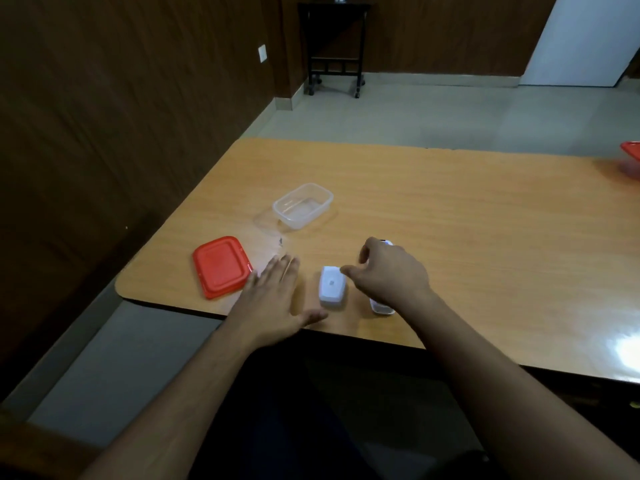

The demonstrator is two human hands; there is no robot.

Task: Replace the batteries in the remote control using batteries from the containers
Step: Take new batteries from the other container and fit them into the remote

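A white remote control [381, 305] lies on the wooden table [450, 216], mostly hidden under my right hand [388, 275]; only its two ends show. Whether that hand grips it or just hovers over it is unclear. Its white battery cover [331, 286] lies separately just left of that hand. My left hand [273, 299] is flat with fingers spread near the table's front edge, holding nothing. A clear plastic container [303, 205] stands open further back and looks empty. Its red lid [221, 266] rests flat to the left. No batteries can be made out.
A second red-lidded container [631, 161] shows at the far right edge of the table. A small dark speck [281, 241] lies between the clear container and my left hand. The table's left corner and front edge are close to my hands. A dark stand [334, 46] is by the far wall.
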